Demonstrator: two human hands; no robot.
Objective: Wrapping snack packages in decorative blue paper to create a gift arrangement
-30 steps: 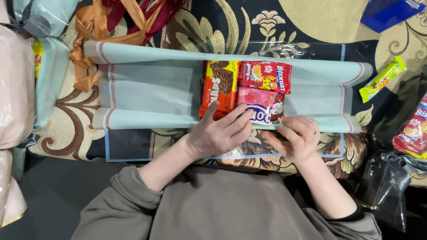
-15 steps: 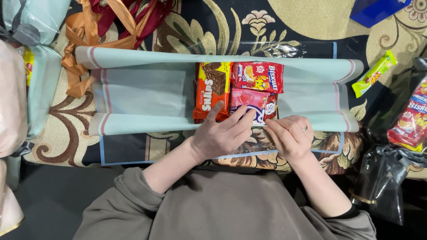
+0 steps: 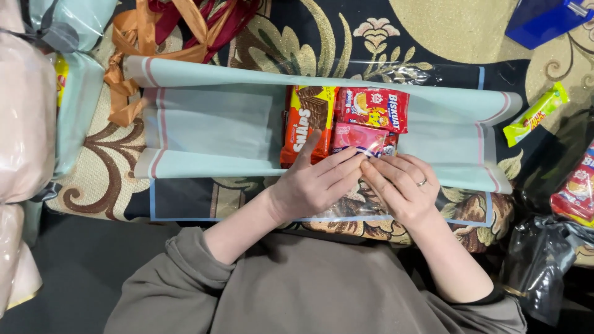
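While both hands work at the centre of the frame, the items stand as follows.

Left hand point(image 3: 312, 185): fingers stretched forward and flat, thumb lying on the lower end of the orange wafer packet point(image 3: 306, 124), fingertips meeting the other hand over the pink snack packet point(image 3: 362, 139). Not clenched; pressing rather than gripping.

Right hand point(image 3: 402, 188): ring on one finger, fingertips pinching at the lower edge of the pink snack packet, touching the left fingertips. What exactly is pinched is too small to tell.

Red biscuit packet point(image 3: 374, 108): lies just above the pink one, edges touching, beside the orange wafer packet.

Pale blue wrapping sheet point(image 3: 210, 130): spread across the middle of the frame, long edges curled up, carrying all three packets. A clear film sheet with blue border point(image 3: 185, 201) lies beneath it, over a patterned carpet point(image 3: 297, 52).

Orange and dark red ribbons point(image 3: 154, 31): heaped at upper left, touching the sheet's corner.

Yellow-green candy bar point(image 3: 535, 114): right of frame, apart from the sheet.

Blue box point(image 3: 547, 21): upper right corner.

Red snack bag point(image 3: 575, 192): right edge, partly cut off, above a crumpled dark plastic bag point(image 3: 541, 266).

Wrapped pale bundles point(image 3: 25, 117): left edge.
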